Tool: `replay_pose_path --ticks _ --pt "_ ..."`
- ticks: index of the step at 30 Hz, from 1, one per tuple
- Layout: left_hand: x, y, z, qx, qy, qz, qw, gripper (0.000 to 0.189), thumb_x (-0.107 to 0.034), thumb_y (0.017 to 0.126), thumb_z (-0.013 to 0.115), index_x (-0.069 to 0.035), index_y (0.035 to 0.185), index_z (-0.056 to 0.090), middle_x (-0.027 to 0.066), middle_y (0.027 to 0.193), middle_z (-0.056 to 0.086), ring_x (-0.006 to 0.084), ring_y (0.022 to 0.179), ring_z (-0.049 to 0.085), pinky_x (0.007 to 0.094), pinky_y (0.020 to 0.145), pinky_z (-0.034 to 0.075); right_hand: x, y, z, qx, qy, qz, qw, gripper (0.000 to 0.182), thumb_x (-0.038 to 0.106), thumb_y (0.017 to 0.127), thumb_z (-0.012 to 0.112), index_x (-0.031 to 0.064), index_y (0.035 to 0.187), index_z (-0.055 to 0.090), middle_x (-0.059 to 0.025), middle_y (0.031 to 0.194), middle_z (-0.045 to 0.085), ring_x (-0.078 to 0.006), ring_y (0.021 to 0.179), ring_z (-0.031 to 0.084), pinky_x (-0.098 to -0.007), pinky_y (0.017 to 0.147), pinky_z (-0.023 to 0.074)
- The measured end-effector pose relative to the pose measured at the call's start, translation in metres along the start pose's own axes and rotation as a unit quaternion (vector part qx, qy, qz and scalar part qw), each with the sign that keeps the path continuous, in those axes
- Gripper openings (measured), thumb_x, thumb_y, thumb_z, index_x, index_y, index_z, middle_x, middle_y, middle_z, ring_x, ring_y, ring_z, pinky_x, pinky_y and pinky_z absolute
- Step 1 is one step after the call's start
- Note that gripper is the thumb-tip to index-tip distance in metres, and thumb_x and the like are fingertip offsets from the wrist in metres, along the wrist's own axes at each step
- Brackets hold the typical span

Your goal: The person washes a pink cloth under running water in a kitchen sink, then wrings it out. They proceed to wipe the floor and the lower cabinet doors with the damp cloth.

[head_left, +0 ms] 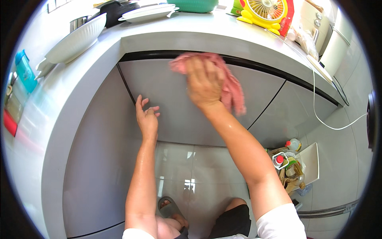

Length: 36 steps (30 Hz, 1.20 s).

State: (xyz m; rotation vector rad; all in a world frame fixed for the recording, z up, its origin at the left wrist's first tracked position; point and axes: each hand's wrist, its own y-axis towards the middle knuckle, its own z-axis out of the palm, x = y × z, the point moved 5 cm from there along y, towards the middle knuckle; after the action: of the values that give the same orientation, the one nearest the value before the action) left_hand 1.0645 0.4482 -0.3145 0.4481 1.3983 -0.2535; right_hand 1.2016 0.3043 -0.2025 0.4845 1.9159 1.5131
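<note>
My right hand (204,82) presses a pink cloth (232,89) against the upper part of a grey cabinet door (173,119), just below the black strip (256,64) under the countertop. The cloth hangs down on the right of the hand, and both look slightly blurred. Nothing is in my left hand (147,116), which is held with its fingers apart in front of the same door, near the dark gap at its left edge. Whether its fingertips touch the door I cannot tell.
White plates (149,13), a large white dish (77,40), a green basin (194,4) and a yellow fan (265,12) stand on the countertop (191,25). A white cable (315,104) hangs at the right. Bottles (294,145) and a white container (312,164) are on the floor.
</note>
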Motion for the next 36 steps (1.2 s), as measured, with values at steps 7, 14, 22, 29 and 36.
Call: replay_pose_path --ticks 7,14,22,29,36 --pt "0.012 0.005 -0.014 -0.071 -0.038 0.066 0.995 0.065 0.010 0.092 0.040 -0.005 0.155 0.038 0.0124 0.141 0.052 0.0177 0.089 0.067 0.0290 0.074 0.054 0.116 0.062 0.044 0.041 0.222 -0.103 0.969 0.047 0.015 0.080 0.061 0.0071 0.127 0.064 -0.0042 0.129 0.061 -0.0217 0.119 0.054 -0.0395 0.097 0.0403" --pt "-0.024 -0.022 0.028 -0.011 0.030 0.182 0.983 0.054 0.006 0.097 0.043 -0.005 0.150 0.046 0.0111 0.139 0.055 0.0153 0.090 0.066 0.0279 0.074 0.054 0.016 -0.003 0.006 0.034 0.248 -0.083 0.965 0.051 0.014 0.084 0.060 0.0054 0.134 0.062 -0.0059 0.148 0.054 -0.0227 0.138 0.047 -0.0434 0.117 0.0329" --pt "-0.076 -0.118 0.188 0.200 0.175 0.397 0.879 0.054 0.007 0.092 0.050 -0.003 0.145 0.052 0.0169 0.139 0.054 0.0280 0.110 0.063 0.0405 0.092 0.053 -0.208 -0.109 -0.074 0.076 -0.058 0.107 0.990 0.049 0.037 0.090 0.066 0.0122 0.132 0.065 -0.0067 0.148 0.056 -0.0287 0.142 0.045 -0.0532 0.121 0.0261" --pt "-0.116 -0.191 0.304 0.282 0.187 0.536 0.773 0.060 0.013 0.084 0.052 -0.002 0.142 0.054 0.0180 0.141 0.054 0.0384 0.126 0.053 0.0455 0.106 0.044 -0.318 -0.113 -0.126 0.107 -0.162 0.270 0.943 0.053 0.042 0.092 0.063 0.0105 0.135 0.061 -0.0073 0.150 0.051 -0.0312 0.145 0.041 -0.0545 0.121 0.0232" --pt "-0.107 -0.232 0.372 0.273 0.242 0.612 0.702 0.065 0.009 0.082 0.055 0.000 0.146 0.050 0.0161 0.150 0.050 0.0395 0.140 0.044 0.0512 0.115 0.033 -0.419 -0.146 -0.161 0.114 -0.123 0.200 0.965 0.070 0.035 0.088 0.069 0.0004 0.145 0.050 -0.0211 0.150 0.048 -0.0415 0.145 0.037 -0.0562 0.120 0.0259"
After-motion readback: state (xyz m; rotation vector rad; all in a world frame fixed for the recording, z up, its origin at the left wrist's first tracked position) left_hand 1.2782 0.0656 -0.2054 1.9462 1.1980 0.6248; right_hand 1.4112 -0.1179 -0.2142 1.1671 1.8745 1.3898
